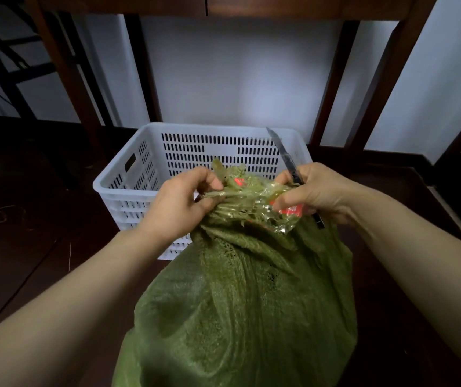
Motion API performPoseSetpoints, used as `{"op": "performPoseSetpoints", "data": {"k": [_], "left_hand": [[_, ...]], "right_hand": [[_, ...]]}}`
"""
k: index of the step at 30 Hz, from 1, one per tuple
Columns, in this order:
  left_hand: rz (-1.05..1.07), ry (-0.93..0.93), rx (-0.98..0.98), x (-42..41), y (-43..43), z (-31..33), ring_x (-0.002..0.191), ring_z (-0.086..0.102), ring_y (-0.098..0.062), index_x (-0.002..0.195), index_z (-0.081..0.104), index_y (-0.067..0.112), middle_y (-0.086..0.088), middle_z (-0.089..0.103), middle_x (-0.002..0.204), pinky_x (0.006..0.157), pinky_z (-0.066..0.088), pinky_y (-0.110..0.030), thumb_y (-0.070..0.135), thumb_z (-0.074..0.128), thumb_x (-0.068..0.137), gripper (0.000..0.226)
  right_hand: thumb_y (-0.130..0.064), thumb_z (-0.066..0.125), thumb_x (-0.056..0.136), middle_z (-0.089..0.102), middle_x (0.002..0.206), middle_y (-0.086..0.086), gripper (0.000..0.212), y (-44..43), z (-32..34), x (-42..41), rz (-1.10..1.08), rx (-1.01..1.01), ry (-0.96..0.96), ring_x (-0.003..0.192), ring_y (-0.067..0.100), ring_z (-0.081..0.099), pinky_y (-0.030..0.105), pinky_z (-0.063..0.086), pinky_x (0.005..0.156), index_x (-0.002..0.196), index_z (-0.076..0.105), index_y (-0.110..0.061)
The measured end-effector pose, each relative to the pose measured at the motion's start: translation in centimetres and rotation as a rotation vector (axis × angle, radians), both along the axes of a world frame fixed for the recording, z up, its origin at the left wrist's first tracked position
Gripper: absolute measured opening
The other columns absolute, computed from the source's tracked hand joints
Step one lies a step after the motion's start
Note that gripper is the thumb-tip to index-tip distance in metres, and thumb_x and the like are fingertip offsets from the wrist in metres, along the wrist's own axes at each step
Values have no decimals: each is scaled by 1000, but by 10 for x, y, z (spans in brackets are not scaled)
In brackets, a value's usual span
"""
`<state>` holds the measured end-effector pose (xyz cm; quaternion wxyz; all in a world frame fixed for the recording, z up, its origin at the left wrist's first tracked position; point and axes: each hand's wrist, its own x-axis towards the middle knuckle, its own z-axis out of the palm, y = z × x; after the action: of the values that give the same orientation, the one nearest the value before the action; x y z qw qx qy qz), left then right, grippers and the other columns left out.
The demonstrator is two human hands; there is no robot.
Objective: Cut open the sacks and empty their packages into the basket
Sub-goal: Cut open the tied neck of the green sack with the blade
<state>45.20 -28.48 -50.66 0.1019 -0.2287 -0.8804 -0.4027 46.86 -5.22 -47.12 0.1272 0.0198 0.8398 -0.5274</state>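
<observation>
A full green woven sack [246,303] stands in front of me, its neck bunched and wrapped in clear tape with red print. My left hand [180,203] pinches the left side of the neck. On the right side, my right hand [313,191] grips the taped neck and also holds a utility knife [286,156], whose blade points up and away over the basket. The white slotted plastic basket [128,188] sits just behind the sack; what I see of its inside holds nothing.
The floor [28,233] is dark wood. A dark wooden table frame with legs [64,68] stands over the basket against a white wall. A dark edge runs along the right side [452,219].
</observation>
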Motion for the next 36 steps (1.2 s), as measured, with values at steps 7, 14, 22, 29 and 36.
{"op": "performPoseSetpoints", "data": {"k": [7,14,22,29,36], "left_hand": [[-117,48,145,9,18,28,114,41,-2,109,64,39,12,46,112,102,35,-20,55,72,58,55],[39,281,-14,-4,26,24,75,61,-12,94,75,13,1,67,87,74,51,-30,26,75,78,21],[218,280,39,-2,33,24,70,58,-11,86,74,13,3,65,80,71,51,-28,27,77,77,16],[239,86,179,6,42,20,76,66,-15,83,75,14,6,68,77,76,55,-35,25,73,81,12],[288,-268,379,4,42,20,71,69,-29,69,70,12,-10,71,70,73,57,-46,24,71,83,19]], "right_hand": [[9,67,63,50,67,4,31,5,5,-11,32,-114,-27,50,10,42,19,26,43,85,63,-12],[-10,75,75,50,46,-6,7,3,14,-14,-265,-199,144,35,4,38,17,28,34,77,68,-9],[-55,71,71,70,64,0,41,-13,17,9,-256,114,124,27,-3,38,13,32,33,83,61,-18],[-39,86,60,71,81,4,43,-38,-17,8,-359,-156,101,51,3,61,21,52,51,83,60,-15],[-38,89,55,67,70,-4,42,-62,-34,2,-527,-418,176,50,9,56,22,46,44,81,61,-19]]}}
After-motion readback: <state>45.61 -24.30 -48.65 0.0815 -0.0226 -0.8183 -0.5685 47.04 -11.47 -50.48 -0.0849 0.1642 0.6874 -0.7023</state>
